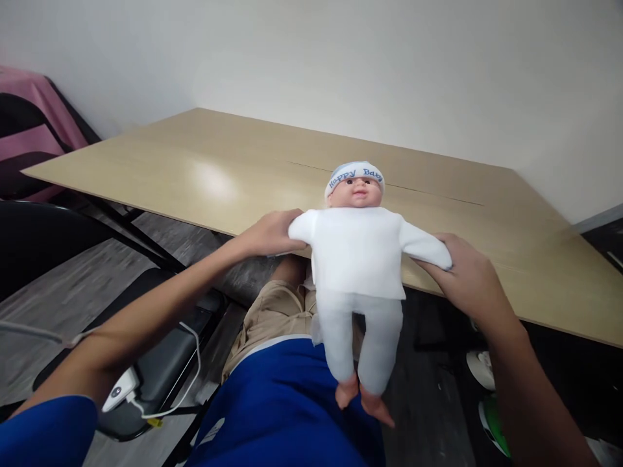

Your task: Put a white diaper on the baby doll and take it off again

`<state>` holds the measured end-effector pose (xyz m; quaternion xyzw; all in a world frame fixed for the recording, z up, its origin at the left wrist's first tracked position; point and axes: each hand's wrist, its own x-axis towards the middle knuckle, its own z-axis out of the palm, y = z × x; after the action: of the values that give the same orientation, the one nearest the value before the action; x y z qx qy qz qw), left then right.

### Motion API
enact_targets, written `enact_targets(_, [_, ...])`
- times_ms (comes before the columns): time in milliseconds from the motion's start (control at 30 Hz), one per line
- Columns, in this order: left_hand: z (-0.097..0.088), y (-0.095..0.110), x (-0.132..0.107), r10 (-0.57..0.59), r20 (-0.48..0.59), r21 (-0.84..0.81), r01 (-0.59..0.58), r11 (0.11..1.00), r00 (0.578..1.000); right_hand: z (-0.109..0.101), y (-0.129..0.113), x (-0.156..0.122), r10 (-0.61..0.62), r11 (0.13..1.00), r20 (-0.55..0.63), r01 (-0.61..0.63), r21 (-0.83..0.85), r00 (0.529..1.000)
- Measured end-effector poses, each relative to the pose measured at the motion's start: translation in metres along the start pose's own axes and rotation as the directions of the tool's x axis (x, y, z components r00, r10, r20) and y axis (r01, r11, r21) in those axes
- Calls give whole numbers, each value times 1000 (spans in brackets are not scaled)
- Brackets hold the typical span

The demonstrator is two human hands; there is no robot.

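A baby doll (pixel 359 253) in a white long-sleeved top, pale trousers and a cap lettered "Happy Baby" is held up before me, facing me. Its bare feet hang above my lap, and its head shows against the table top. My left hand (pixel 280 232) grips the end of the doll's sleeve on the left side of the picture. On the opposite side, my right hand (pixel 462 266) is closed around the other sleeve, with the thumb underneath or behind it. Both doll arms are stretched outward. The doll's own hands are hidden.
A wooden table (pixel 160 162) stands in front, against a white wall. To the left, a black chair (pixel 165 350) carries a white device (pixel 121 389) with a cable. Pink cloth (pixel 53 104) lies at the far left. A green and white object (pixel 494 425) is low at right.
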<state>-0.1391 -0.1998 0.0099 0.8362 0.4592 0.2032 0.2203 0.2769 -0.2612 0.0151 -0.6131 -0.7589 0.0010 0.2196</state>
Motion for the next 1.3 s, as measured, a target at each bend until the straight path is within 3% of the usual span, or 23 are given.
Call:
enact_targets(133, [-3, -17, 31, -13, 37, 169, 6, 986, 999, 28, 22, 17, 24, 1000, 16, -24, 14, 1000])
enact_targets(300, [-1, -41, 49, -71, 23, 272, 62, 960, 997, 55, 38, 27, 31, 997, 8, -32, 63, 999])
enact_targets(533, [6, -67, 65, -121, -116, 252, 147, 956, 986, 68, 47, 44, 63, 996, -72, -59, 63, 995])
enact_targets(733, [12, -97, 92, -104, -216, 231, 154, 961, 971, 77, 58, 76, 145, 986, 7, -145, 79, 989])
enact_targets(1000, [17, -144, 166, 2, -313, 366, 119, 923, 950, 108, 87, 148, 199, 977, 75, -204, 66, 977])
enact_targets(1300, [13, -188, 264, 74, -403, 410, 108, 906, 912, 132, 118, 230, 211, 978, -40, -210, 14, 977])
